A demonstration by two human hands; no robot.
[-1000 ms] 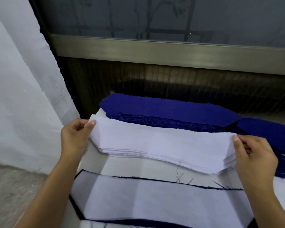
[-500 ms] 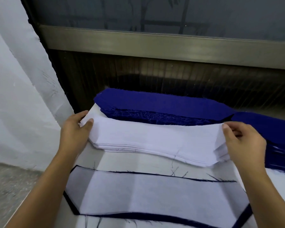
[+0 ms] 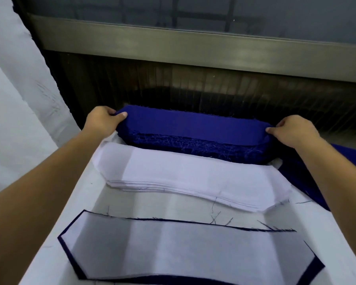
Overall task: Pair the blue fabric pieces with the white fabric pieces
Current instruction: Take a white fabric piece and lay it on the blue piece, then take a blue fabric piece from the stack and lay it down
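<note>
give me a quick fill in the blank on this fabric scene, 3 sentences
1. The left hand and right hand pinch the ends of the top piece of the ____ stack.
2. The white stack lies ____ that stack and the paired set nearest the camera.
3. In the paired set, the piece lying on top is ____.

Missing words: blue; between; white

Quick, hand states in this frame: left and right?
Left hand: closed, gripping the left end of the top blue fabric piece.
Right hand: closed, pinching the right end of the same piece.
</note>
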